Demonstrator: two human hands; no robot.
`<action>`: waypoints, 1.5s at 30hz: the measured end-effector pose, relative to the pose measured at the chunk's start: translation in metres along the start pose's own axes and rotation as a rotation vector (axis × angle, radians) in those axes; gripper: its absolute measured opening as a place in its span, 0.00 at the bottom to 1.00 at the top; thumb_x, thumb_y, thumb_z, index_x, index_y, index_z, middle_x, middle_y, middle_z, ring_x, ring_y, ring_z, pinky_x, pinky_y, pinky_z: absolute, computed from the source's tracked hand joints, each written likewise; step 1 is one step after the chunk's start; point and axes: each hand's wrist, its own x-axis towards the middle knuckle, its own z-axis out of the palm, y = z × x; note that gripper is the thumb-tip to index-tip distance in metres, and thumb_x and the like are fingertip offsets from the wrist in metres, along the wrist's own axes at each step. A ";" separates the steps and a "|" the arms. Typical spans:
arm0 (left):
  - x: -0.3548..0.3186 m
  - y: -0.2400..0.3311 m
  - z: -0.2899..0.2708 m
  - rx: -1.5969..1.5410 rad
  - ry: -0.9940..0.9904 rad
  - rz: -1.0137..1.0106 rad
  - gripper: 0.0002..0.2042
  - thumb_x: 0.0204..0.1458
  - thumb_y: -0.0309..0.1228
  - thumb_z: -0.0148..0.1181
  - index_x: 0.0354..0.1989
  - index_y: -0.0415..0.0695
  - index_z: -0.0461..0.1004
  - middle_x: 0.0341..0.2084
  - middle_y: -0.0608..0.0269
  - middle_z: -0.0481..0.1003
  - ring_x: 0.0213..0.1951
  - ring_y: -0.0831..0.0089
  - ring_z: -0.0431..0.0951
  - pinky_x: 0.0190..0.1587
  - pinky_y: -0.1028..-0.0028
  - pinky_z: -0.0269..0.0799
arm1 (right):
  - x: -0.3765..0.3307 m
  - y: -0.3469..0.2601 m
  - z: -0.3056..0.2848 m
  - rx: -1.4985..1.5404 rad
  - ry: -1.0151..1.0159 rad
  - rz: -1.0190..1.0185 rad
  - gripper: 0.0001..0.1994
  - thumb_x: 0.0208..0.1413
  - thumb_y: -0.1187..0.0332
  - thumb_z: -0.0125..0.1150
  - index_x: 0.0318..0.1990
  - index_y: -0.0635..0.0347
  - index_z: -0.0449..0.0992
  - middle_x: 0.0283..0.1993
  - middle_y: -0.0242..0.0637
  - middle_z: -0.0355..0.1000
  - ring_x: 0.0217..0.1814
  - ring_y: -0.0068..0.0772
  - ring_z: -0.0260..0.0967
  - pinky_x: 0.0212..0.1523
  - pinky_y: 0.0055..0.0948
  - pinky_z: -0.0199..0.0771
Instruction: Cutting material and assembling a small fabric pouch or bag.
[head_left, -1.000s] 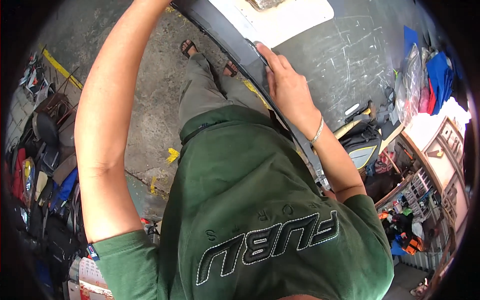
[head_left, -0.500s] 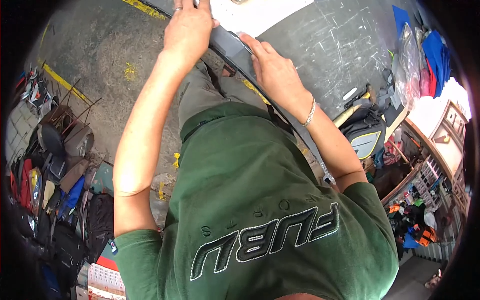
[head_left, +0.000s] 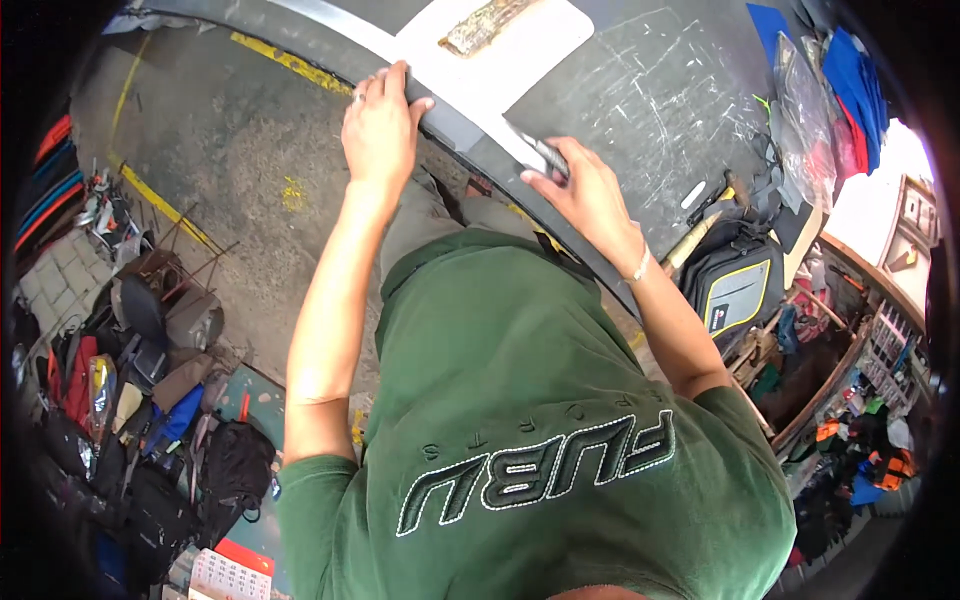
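Small grey tool (head_left: 549, 157) at the table's front edge, pinched between thumb and fingers of the right hand (head_left: 592, 195), left hand (head_left: 381, 130) laid on the edge, thumb spread, white board (head_left: 545, 48) beyond, black backpack (head_left: 735, 275) at right.

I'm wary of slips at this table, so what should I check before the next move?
1. Right hand holding the slim grey tool: ok.
2. Left hand apart from that tool: ok.
3. Tool's blade, if any, retracted: cannot tell.
4. White sheet bare: not ok, a brown piece lies on it.
5. Backpack apart from both hands: ok.
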 end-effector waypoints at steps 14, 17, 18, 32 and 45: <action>0.085 0.039 -0.091 -0.628 -0.043 -0.225 0.10 0.58 0.32 0.66 0.47 0.46 0.83 0.23 0.64 0.82 0.26 0.82 0.80 0.30 0.79 0.74 | -0.010 -0.001 0.012 0.018 0.158 -0.054 0.10 0.52 0.69 0.66 0.41 0.62 0.76 0.42 0.49 0.75 0.47 0.55 0.74 0.47 0.48 0.74; 0.120 0.104 -0.066 -0.653 -0.174 0.056 0.12 0.59 0.35 0.65 0.48 0.46 0.82 0.24 0.62 0.83 0.28 0.80 0.83 0.32 0.78 0.76 | -0.029 0.000 0.015 0.156 0.323 -0.100 0.10 0.52 0.66 0.67 0.39 0.60 0.78 0.36 0.49 0.77 0.39 0.56 0.77 0.40 0.50 0.76; 0.130 0.133 -0.048 -0.589 -0.292 0.122 0.13 0.60 0.35 0.64 0.50 0.43 0.81 0.26 0.60 0.83 0.31 0.79 0.84 0.36 0.77 0.76 | -0.036 0.000 0.017 0.174 0.358 -0.090 0.11 0.50 0.64 0.67 0.37 0.61 0.77 0.35 0.49 0.78 0.38 0.56 0.78 0.40 0.51 0.77; 0.116 0.253 0.002 -0.811 -0.433 1.116 0.21 0.52 0.42 0.69 0.50 0.43 0.79 0.49 0.49 0.77 0.53 0.54 0.77 0.55 0.63 0.73 | -0.082 0.079 -0.005 0.064 0.799 0.515 0.11 0.58 0.63 0.64 0.40 0.62 0.77 0.34 0.56 0.76 0.41 0.64 0.74 0.39 0.51 0.73; 0.167 -0.046 -0.009 -0.440 -0.659 0.807 0.43 0.49 0.41 0.72 0.70 0.39 0.55 0.65 0.42 0.61 0.64 0.44 0.67 0.65 0.54 0.66 | -0.033 -0.094 0.063 0.079 0.948 0.584 0.14 0.68 0.61 0.55 0.53 0.61 0.71 0.36 0.49 0.77 0.34 0.44 0.79 0.35 0.39 0.77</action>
